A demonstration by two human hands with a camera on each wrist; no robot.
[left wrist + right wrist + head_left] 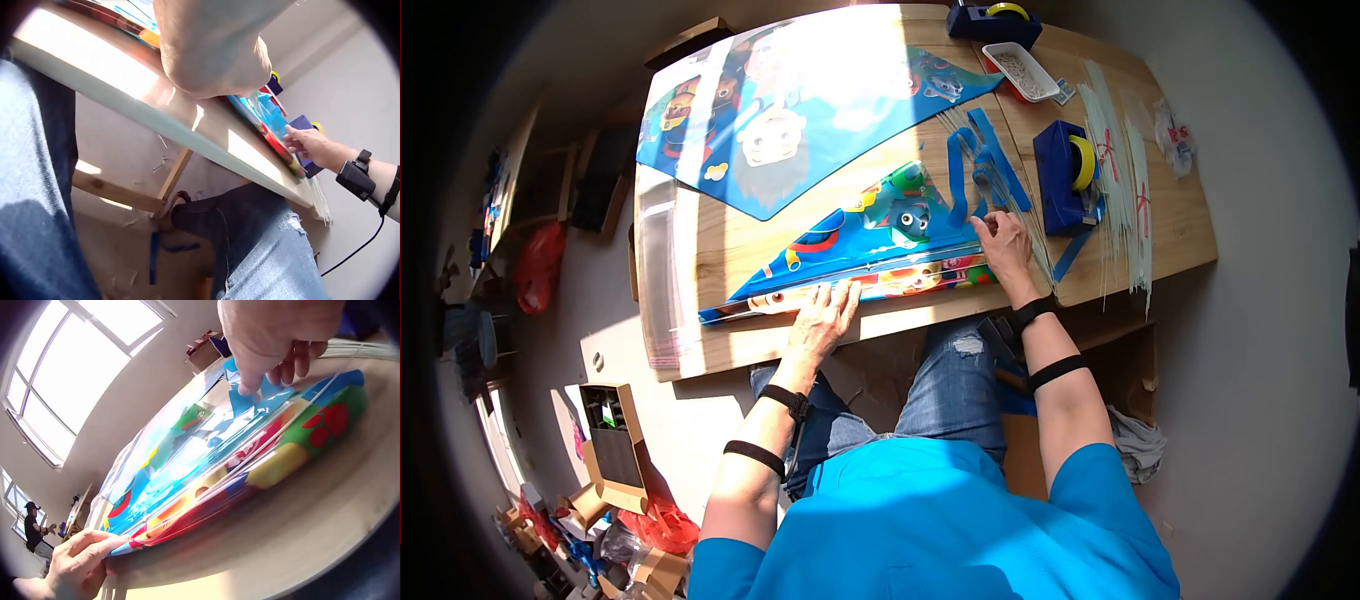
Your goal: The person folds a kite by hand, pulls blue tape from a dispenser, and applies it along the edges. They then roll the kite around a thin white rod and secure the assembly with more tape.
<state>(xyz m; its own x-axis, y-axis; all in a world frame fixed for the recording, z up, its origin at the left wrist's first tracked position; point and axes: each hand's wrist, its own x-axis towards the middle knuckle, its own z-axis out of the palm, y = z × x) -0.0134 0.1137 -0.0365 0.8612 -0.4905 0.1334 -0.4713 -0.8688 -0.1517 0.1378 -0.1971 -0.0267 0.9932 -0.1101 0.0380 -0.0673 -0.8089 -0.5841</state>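
Observation:
A blue plastic sheet with cartoon prints [900,225] lies at the table's near edge, its front side folded into a long narrow strip. Thin pale rods [219,484] run along this fold. My left hand [825,315] rests on the left part of the fold, fingers reaching across it. Toward the sheet's right end, my right hand [1008,250] has its fingertips beside blue ribbon strips [1000,165]. In the right wrist view its lowest fingertip meets a blue piece, while the other fingers hang bent; I cannot tell whether it pinches that piece.
A larger printed sheet [800,150] covers the table's far left. Blue tape dispensers [1058,180] stand at the right and back, near a white tray [1020,72] of small pieces. Bundles of pale rods [1140,200] lie at the right. An open carton [615,440] sits on the floor.

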